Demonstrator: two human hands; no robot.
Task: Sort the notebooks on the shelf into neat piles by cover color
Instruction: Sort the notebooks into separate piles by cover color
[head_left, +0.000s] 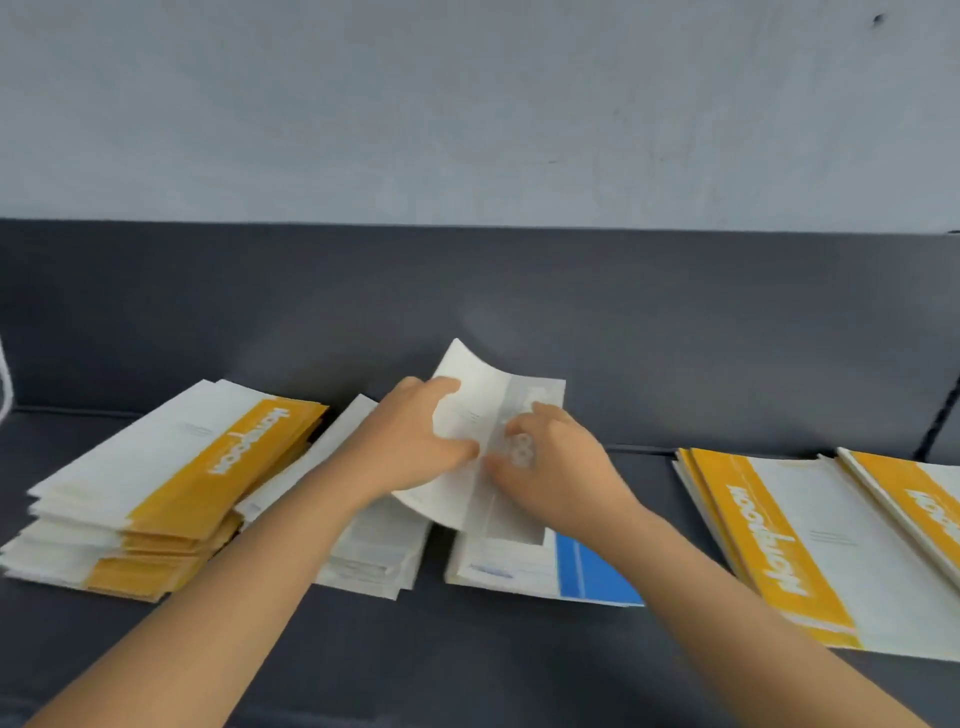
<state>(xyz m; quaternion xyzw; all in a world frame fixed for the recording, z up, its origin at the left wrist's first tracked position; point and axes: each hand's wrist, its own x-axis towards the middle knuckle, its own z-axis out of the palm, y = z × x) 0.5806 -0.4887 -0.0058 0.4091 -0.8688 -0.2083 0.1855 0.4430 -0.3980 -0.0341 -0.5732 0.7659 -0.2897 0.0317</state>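
Shelf (519, 670): front strip and back half open. Yellow pile (156, 499) blocks left; yellow notebooks (810, 551) block right; narrow gaps between piles.

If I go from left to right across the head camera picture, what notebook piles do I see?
Tall yellow pile → white pile → pile with a blue-striped notebook, where both hands hold a white notebook → yellow notebooks fanned out at the right.
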